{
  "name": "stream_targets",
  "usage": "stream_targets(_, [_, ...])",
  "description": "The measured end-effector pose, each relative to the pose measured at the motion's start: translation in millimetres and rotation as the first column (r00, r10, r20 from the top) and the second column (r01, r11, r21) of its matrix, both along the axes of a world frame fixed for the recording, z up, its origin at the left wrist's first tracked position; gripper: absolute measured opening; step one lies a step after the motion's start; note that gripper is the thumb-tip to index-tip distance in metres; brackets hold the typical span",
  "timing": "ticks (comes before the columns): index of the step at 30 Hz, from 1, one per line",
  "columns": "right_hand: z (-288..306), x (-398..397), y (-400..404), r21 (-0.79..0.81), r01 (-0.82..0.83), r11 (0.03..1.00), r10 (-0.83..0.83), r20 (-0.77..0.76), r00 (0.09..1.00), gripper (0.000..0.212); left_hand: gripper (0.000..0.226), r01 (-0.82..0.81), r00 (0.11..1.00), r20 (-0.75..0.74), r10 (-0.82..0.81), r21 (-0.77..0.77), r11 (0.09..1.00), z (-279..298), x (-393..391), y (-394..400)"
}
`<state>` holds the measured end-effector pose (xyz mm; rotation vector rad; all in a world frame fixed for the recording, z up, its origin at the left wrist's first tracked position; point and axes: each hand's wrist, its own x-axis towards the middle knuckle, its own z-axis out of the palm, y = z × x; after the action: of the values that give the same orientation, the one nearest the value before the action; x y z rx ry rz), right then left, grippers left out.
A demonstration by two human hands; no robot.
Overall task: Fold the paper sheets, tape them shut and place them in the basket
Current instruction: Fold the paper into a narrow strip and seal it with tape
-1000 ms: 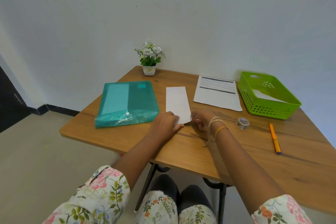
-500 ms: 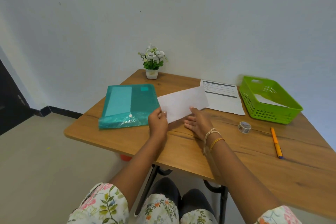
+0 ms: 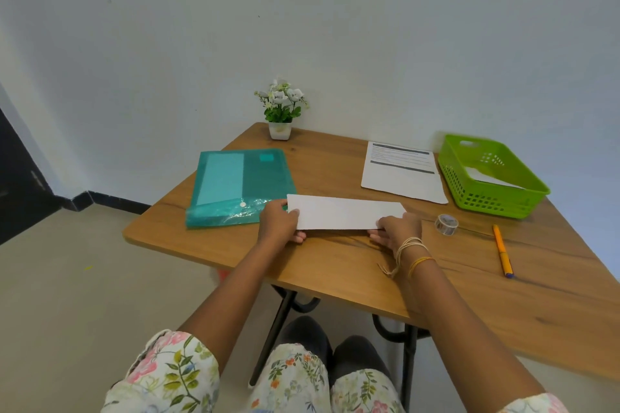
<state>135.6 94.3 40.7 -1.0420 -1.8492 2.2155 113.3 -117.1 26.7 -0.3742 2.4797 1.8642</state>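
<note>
A folded white paper strip (image 3: 342,215) lies crosswise over the middle of the wooden table (image 3: 335,265). My left hand (image 3: 279,221) pinches its left end, thumb on top and fingers beneath. My right hand (image 3: 397,231) holds its right end the same way. A flat printed sheet (image 3: 402,174) lies further back on the right. The green basket (image 3: 493,201) stands at the far right with a white folded paper (image 3: 486,178) inside. A clear tape roll (image 3: 446,224) sits just right of my right hand.
A teal plastic folder (image 3: 235,184) lies on the left of the table, touching the strip's left end. A small potted plant (image 3: 281,111) stands at the back edge by the wall. An orange pen (image 3: 502,250) lies at the right.
The folded strip has been turned from lengthwise to crosswise and drawn nearer to me. Both hands have shifted from its near end to its two ends.
</note>
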Motion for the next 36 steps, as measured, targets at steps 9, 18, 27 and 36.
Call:
stream_targets(9, [-2,17,23,0.230,-0.177,0.957,0.123,0.231,0.965,0.021,0.045,0.022,0.965,-0.180,-0.189,-0.665,0.746,-10,16,28])
stream_targets(18, [-10,34,52,0.830,-0.072,0.553,-0.008,0.092,0.996,0.015,0.041,-0.195,0.916,-0.331,-0.225,-0.860,0.471,-18,36,60])
stream_targets(27, [-21,21,90,0.917,-0.043,0.397,-0.110,0.094,0.989,0.027,0.026,0.057,0.788,-0.370,-0.492,-0.752,0.656,-29,22,77])
stream_targets(36, [-18,7,72,0.770,0.057,0.636,0.233,-0.262,0.937,0.017,0.027,0.092,0.743,-0.443,-0.502,-0.675,0.732,-28,25,74])
